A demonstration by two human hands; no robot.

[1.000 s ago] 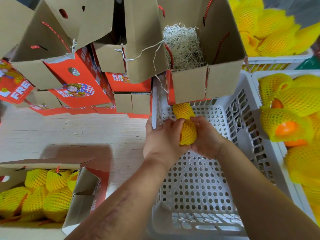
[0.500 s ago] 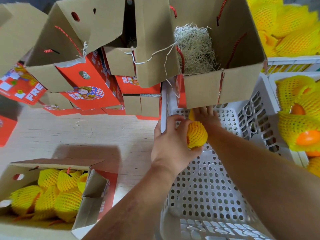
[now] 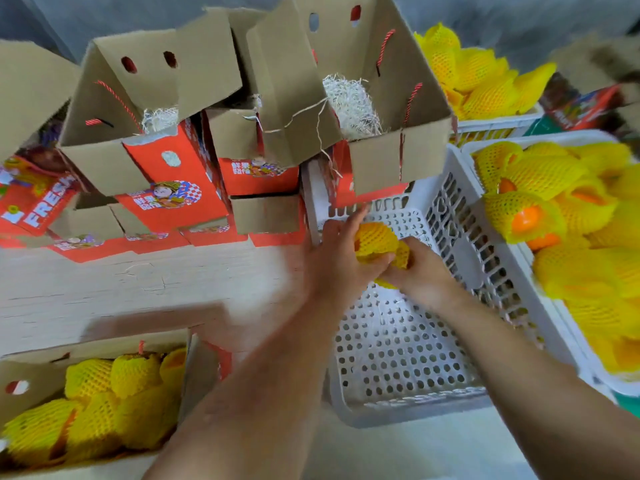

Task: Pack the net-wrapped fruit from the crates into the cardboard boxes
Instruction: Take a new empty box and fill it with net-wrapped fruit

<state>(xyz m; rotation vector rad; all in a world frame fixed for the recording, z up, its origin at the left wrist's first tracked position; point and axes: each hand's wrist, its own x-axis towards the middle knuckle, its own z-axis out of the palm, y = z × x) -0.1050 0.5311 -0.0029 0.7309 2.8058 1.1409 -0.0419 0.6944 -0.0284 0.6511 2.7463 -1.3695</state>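
Both hands meet on one fruit (image 3: 375,239) over the far end of the white crate (image 3: 398,358), which looks otherwise emptied. Left hand (image 3: 334,263): fingers (image 3: 375,266) curl under and round the fruit's near side, thumb side pressed to it. Right hand (image 3: 420,271): fingers seem clamped on the loose net end just right of the fruit, but blur hides the exact pinch.

Handling, as a guess: foam net is soft and springy, grippy not slick; fruit inside firm, round, moderately heavy, bruisable. Best hold is round the body w/ a cupped palm, not by the net tail, which could slide off.

Fruit is roughly round; w/ the net tail its long axis runs left-right, tail pointing right toward the right hand.

Just beyond the fingers, an open box (image 3: 398,154) w/ shredded paper (image 3: 349,105) inside, propped on the crate's far rim: likely target. Well left and near of the fingers, another box (image 3: 194,375) already holds netted fruit. Right of the fingers, a full crate (image 3: 519,258) of netted fruit.
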